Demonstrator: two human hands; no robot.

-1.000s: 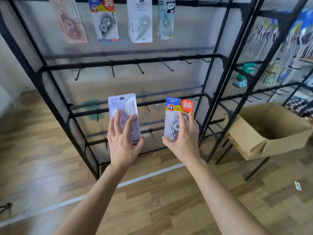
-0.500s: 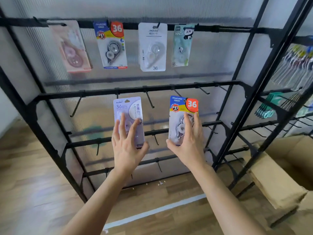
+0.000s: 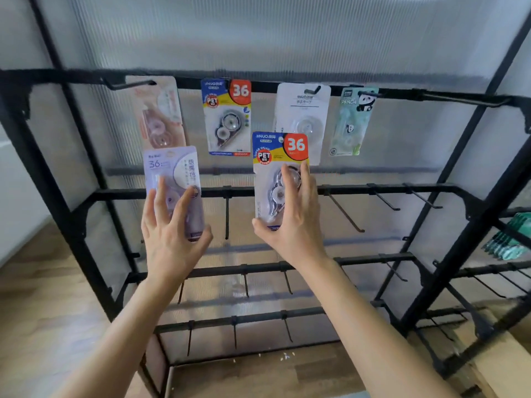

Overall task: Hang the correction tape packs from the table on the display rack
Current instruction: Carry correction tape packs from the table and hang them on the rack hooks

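Observation:
My left hand (image 3: 169,234) holds a pale purple correction tape pack (image 3: 171,170) upright, just below the pink pack (image 3: 158,116) on the top rail. A blue-yellow "36" pack (image 3: 280,152) stands in my right hand (image 3: 290,225), lifted in front of the white pack (image 3: 304,110). On the top rail of the black display rack (image 3: 402,94) also hang a matching blue-yellow "36" pack (image 3: 228,119) and a green panda pack (image 3: 355,122).
Empty black hooks (image 3: 344,211) stick out from the second rail and lower rails. A second rack at the right carries green items (image 3: 508,242). A cardboard box edge (image 3: 500,366) shows at the lower right, on the wooden floor (image 3: 43,311).
Both hands have risen with their packs toward the top rail, and my view has tilted up and come nearer to the rack.

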